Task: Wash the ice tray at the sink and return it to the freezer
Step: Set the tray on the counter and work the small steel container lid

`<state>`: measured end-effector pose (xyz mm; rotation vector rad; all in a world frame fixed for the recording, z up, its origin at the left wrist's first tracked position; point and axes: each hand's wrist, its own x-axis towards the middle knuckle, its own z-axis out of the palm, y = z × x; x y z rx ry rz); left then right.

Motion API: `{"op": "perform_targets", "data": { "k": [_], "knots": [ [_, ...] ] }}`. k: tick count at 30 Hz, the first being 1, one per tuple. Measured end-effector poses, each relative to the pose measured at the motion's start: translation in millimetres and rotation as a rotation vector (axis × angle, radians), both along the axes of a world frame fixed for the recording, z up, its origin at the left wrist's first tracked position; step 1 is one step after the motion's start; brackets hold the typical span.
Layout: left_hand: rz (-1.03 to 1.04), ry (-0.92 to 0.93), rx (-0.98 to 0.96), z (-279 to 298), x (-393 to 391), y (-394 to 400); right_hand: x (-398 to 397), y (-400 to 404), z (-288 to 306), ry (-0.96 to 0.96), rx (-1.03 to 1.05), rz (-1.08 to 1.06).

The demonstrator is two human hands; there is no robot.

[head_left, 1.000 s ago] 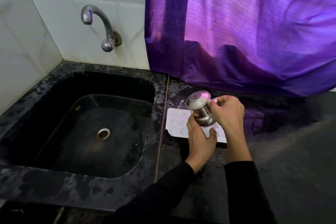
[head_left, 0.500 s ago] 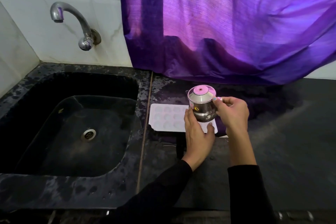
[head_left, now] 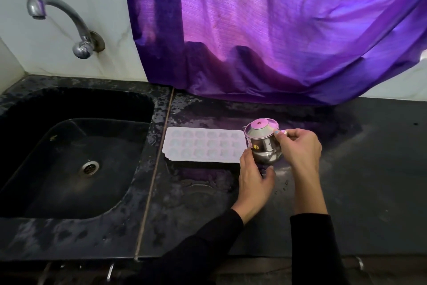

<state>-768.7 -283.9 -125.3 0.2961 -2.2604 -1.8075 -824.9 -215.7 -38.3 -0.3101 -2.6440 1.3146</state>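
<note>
Item one, ice tray (head_left: 204, 144): white, flat, many small round pockets, lying level on the black counter (head_left: 346, 180) just right of the sink (head_left: 76, 164), its long side running away from the sink. I judge it light, thin plastic that flexes, slick where wet, and liable to spill if its pockets hold water; I would take it by both short ends and keep it level. Item two, steel pot (head_left: 264, 143): small, round-bellied, narrow-necked, with a sticker on its side, tipped toward the tray and touching or just over the tray's end farthest from the sink; no water is seen falling from it. Item three, left hand (head_left: 255, 183): fingers curled round the pot's lower side, thumb below. Item four, right hand (head_left: 300, 148): fingertips pinched at the pot's rim, on the side away from the sink. Item five, tap (head_left: 57, 21): on the wall behind the sink, no flow visible. Item six, purple curtain (head_left: 277, 30): hanging behind the counter, right of the sink.
</note>
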Motion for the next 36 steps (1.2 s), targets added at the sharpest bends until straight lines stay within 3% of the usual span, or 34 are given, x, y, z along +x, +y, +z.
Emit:
{"op": "perform_targets", "data": {
  "k": [22,36],
  "knots": [
    [0.001,-0.115,0.058,-8,-9,18,-5,6,-4,-0.003,0.164,0.089],
    [0.047,-0.017,-0.019,-3,-4,14,-2,12,0,-0.063,-0.081,0.031]
  ]
}}
